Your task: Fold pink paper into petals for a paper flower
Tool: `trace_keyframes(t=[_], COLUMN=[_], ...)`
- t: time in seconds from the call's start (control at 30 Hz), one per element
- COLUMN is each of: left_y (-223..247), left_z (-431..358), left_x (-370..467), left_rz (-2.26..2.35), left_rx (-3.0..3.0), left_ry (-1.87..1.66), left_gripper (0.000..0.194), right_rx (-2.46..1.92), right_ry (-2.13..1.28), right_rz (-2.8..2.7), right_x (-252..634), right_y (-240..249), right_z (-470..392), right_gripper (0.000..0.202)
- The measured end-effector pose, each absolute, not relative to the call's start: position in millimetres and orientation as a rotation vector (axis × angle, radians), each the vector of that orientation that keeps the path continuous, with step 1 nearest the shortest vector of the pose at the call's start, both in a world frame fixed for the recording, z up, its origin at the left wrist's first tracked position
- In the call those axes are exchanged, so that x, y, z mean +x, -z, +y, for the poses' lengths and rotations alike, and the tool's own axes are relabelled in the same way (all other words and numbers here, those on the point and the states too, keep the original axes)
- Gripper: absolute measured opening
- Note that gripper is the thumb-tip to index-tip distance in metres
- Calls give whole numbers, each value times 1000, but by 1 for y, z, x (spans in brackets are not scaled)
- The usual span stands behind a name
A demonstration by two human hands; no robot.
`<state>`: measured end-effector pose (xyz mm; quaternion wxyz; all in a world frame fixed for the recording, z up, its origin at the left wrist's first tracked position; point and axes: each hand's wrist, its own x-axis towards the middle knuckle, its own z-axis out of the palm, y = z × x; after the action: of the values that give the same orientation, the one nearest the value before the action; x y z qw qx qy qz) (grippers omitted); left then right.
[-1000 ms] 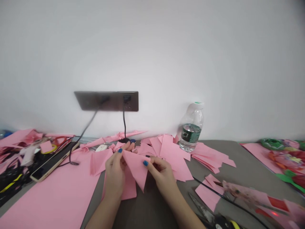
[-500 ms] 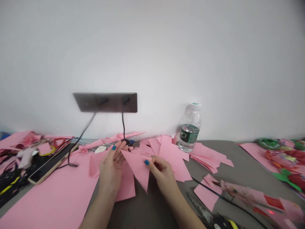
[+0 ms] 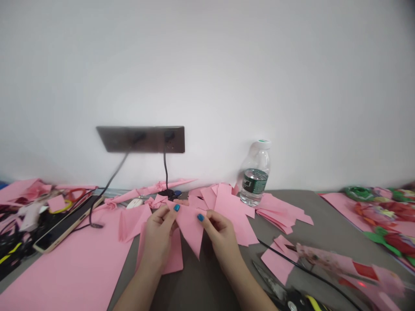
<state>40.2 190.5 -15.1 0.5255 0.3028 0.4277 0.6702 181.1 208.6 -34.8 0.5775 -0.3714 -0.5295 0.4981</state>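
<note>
Between my two hands is a folded triangle of pink paper (image 3: 191,229), its point hanging downward. My left hand (image 3: 158,235) pinches the upper left corner, thumb in front. On the upper right corner, my right hand (image 3: 223,235) is closed with its thumb against the paper. Below and behind the left hand lies a pink paper piece (image 3: 175,255) on the grey table. More cut pink paper pieces (image 3: 231,211) are heaped behind the right hand.
A water bottle (image 3: 255,181) stands by the wall. At right lie a pink glue gun (image 3: 343,263) with a lit red light, scissors (image 3: 275,285) and red-green craft flowers (image 3: 385,211). At left are a phone (image 3: 66,224), a large pink sheet (image 3: 74,268) and cords (image 3: 112,177) from a wall socket (image 3: 152,144).
My left hand has gone from open beside the paper to pinching its upper left corner. The right hand keeps its hold, and the view has shifted slightly.
</note>
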Motion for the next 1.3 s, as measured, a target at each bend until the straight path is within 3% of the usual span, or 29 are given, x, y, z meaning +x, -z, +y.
trace_keyframes(t=[0.2, 0.47, 0.83, 1.0, 1.3], left_y=[19, 6, 11, 9, 5], left_z=[192, 189, 189, 188, 185], left_x=[39, 45, 45, 45, 57], left_rz=[1034, 1125, 1218, 1350, 1163], left_rx=[721, 795, 886, 1013, 976], left_ry=[-1662, -1531, -1498, -1347, -1096], left_gripper=[30, 45, 30, 22, 19], right_rx=[-877, -897, -882, -885, -915], right_ry=[-1156, -1150, -1162, -1160, -1183], right_rz=[-1193, -1144, -1125, -1099, -1024], right_x=[181, 182, 181, 183, 185], right_y=[30, 28, 27, 26, 33], right_z=[206, 206, 206, 206, 206], right_gripper=[30, 27, 29, 34, 41])
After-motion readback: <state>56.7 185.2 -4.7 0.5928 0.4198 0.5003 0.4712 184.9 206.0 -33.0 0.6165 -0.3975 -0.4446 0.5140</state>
